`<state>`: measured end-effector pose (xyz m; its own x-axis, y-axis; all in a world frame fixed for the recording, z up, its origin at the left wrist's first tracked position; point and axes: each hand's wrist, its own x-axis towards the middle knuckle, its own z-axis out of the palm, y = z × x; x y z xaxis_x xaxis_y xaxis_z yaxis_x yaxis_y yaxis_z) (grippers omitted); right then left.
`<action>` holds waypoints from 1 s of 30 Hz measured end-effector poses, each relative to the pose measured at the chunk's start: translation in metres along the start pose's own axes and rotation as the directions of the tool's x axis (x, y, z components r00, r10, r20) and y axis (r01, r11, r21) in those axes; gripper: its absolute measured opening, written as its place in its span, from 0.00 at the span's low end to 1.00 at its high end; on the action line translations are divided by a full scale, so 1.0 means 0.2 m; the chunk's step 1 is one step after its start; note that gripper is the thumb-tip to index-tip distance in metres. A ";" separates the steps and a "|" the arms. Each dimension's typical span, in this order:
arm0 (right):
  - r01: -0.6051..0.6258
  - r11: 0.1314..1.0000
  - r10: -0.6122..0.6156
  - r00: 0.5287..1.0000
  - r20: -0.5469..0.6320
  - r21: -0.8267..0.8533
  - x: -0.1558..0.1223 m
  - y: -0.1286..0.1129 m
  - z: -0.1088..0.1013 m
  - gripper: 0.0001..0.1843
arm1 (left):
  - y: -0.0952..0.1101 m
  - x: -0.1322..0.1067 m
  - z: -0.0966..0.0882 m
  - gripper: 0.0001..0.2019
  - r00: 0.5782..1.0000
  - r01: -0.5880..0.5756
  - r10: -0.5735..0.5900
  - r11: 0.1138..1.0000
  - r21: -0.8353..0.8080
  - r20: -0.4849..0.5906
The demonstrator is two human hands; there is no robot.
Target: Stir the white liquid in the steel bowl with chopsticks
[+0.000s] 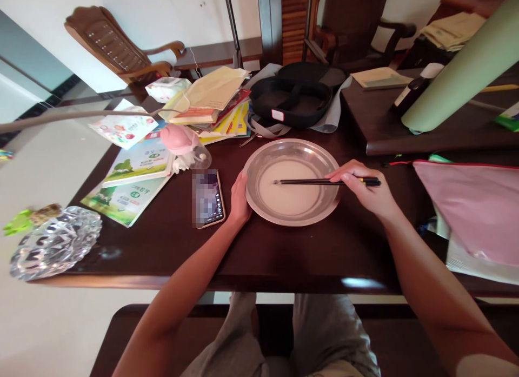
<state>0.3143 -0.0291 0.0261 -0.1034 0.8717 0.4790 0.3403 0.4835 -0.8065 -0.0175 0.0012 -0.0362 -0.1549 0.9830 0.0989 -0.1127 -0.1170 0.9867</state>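
Note:
A wide metal basin (292, 219) sits on the dark wooden table and holds a milky whitish liquid (292, 196). My left hand (240, 198) grips the basin's left side by the rim, its fingers partly hidden behind the wall. Pinched in my right hand (365, 187) is a pair of black chopsticks (308, 181) with gold-banded ends. They lie nearly level across the basin's right rim, and their tips dip into the liquid left of its middle. Left of my left hand lies a phone (210, 198) with a lit, partly blurred screen.
Booklets (138, 166), a pink-lidded cup (180, 141) and a crystal glass dish (57, 242) are on the left. Behind the basin sit stacked books (214, 96) and an open black case (292, 98). A pink pouch (470, 204) and a green cylinder (458, 68) stand at right.

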 end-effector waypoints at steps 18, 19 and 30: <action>-0.023 1.000 0.025 0.989 -0.145 0.013 0.00 0.01 -0.04 0.25 | 0.00 0.00 0.00 0.27 1.000 0.016 -0.016 0.999 -0.030 0.003; -0.030 0.999 0.038 0.980 -0.197 0.043 -0.01 0.01 -0.05 0.25 | 0.00 -0.01 0.00 0.27 1.000 0.015 -0.015 0.999 -0.034 0.003; -0.002 0.999 0.001 1.000 -0.024 -0.037 0.00 0.00 0.00 0.28 | 0.01 0.00 0.01 0.26 1.000 0.016 -0.016 1.000 -0.013 -0.016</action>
<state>0.3139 -0.0294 0.0256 -0.0806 0.8702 0.4860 0.3752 0.4782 -0.7941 -0.0163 0.0001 -0.0338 -0.1688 0.9823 0.0812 -0.1278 -0.1035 0.9864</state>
